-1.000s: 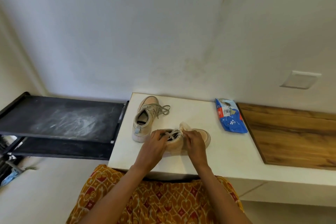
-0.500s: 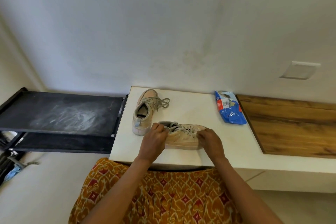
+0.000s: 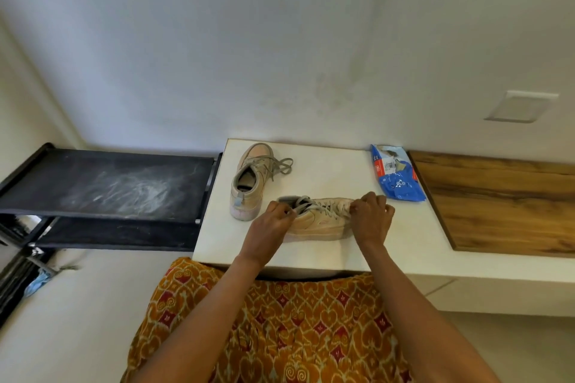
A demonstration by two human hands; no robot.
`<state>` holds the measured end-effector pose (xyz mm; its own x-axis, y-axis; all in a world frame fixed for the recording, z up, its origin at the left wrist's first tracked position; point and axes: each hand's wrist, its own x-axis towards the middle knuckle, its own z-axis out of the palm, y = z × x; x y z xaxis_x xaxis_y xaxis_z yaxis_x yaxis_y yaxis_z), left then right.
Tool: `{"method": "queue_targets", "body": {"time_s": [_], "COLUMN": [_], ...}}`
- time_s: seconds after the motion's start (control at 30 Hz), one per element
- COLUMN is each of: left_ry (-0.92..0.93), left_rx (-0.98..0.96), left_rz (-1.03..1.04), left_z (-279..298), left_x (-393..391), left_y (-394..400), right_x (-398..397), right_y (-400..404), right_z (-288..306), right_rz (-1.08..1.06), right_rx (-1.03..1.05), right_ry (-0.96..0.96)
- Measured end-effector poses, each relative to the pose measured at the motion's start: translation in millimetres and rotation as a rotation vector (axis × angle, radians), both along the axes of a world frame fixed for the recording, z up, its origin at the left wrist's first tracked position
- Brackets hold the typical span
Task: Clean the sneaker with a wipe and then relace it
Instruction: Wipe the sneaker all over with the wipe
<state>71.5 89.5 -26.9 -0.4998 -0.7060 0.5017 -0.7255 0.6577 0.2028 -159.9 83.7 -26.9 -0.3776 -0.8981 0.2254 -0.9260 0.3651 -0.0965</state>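
The white table (image 3: 326, 255) bears two beige sneakers (image 3: 317, 221) (image 3: 249, 180) and a blue wipe pack (image 3: 396, 179).

Near sneaker (image 3: 317, 221) on tabletop (image 3: 404, 227), second sneaker (image 3: 252, 180) far left of it, wipes pack (image 3: 396, 179) far right, shelf (image 3: 109, 183) left of tabletop

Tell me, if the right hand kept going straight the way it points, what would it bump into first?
Probably the blue wipes packet, beyond the right hand that grips the sneaker's toe. Depth is hard to judge.

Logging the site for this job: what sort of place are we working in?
Probably a home entryway or shoe corner: a black shoe rack stands beside a white ledge against a plain wall, holding two sneakers and a blue wipes pack.
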Motion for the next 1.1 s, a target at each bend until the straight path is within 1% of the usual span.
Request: {"method": "queue_targets", "body": {"time_s": [0.07, 0.17, 0.2, 0.27, 0.37, 0.43, 0.5, 0.6, 0.67, 0.7, 0.77, 0.83, 0.87, 0.9, 0.97, 1.0, 1.03, 1.1], "left_ry": [-0.007, -0.011, -0.013, -0.023, -0.014, 0.002, 0.002, 0.014, 0.028, 0.026, 0.011, -0.003, -0.007, -0.007, 0.008, 0.02, 0.03, 0.049], "left_rx": [-0.011, -0.031, -0.038, -0.034, -0.025, -0.031, -0.032, -0.038, -0.019, -0.016, -0.022, -0.032, -0.032, -0.031, -0.036, -0.042, -0.041, -0.033], "left_rz": [0.025, 0.045, 0.052, 0.061, 0.066, 0.06, 0.058, 0.073, 0.081, 0.084, 0.088, 0.088, 0.083, 0.073, 0.058, 0.059, 0.06, 0.051], "left_z": [1, -2, -3, -4, -6, -6, -5, -2, -1, -1, 1, 4, 5, 4, 2, 1, -1, -4], "left_x": [-2, -4, -4, -6, -6, -5, -5, -8, -12, -13, -15, -15, -16, -16, -15, -15, -14, -11], "left_y": [0, 0, -1, -1, -1, -4, -6, -5, -3, -3, -6, -12, -14, -14, -12, -12, -12, -13], "right_x": [20, 55, 65, 79, 78, 66, 48, 30, 38, 46, 62, 60, 50, 39, 25, 25, 32, 53], "right_y": [-2, 14, 20, 30, 33, 32, 28, 15, 6, 5, 13, 22, 22, 19, 5, -2, -6, -5], "right_z": [0, -5, -10, -18, -20, -22, -31, -32, -25, -22, -19, -24, -25, -24, -18, -13, -7, -1], "right_rz": [-0.019, -0.023, 0.005, 0.105, 0.152, 0.172, 0.146, -0.041, -0.123, -0.118, -0.026, 0.059, 0.053, 0.002, -0.102, -0.111, -0.081, 0.043], "right_rx": [-0.011, -0.213, -0.271, -0.337, -0.42, -0.376, -0.275, -0.2, -0.225, -0.255, -0.312, -0.32, -0.297, -0.255, -0.206, -0.226, -0.261, -0.329], "right_ry": [-0.148, -0.524, -0.624, -0.668, -0.736, -0.741, -0.663, -0.564, -0.586, -0.622, -0.67, -0.611, -0.556, -0.512, -0.492, -0.507, -0.535, -0.576]}}
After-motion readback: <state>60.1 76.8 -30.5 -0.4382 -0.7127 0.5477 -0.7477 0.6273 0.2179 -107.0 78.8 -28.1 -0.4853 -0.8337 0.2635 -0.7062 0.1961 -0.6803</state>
